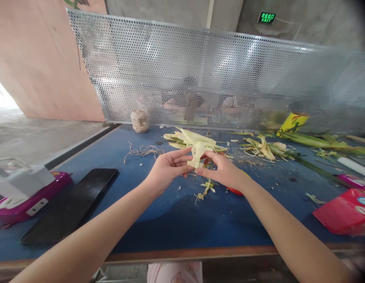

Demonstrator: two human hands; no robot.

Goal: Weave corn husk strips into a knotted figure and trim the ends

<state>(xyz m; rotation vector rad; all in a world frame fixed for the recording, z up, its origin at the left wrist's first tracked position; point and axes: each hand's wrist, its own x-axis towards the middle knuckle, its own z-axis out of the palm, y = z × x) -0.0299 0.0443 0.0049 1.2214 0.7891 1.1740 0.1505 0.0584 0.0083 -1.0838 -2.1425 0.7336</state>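
Note:
Between my two hands, above the blue table, is a pale folded piece of corn husk [197, 153]. My left hand [167, 169] pinches its lower left side between thumb and fingers. From the other side, my right hand [222, 169] grips it with thumb and fingertips. Just behind them lies a pile of pale green husk strips [182, 136]. Below, on the table, sits a small tied-looking husk scrap [204, 190]. A red object [235, 191] is partly hidden under my right forearm. Loose brown strings [145, 150] lie left of the pile.
A black phone [73, 204] and a purple power strip [41, 202] with a white plug lie at left. A whitish roll [139, 120] stands near the perforated metal screen [170, 59]. Rightward are more husks [266, 147], a yellow tube [293, 123] and a red packet [344, 212].

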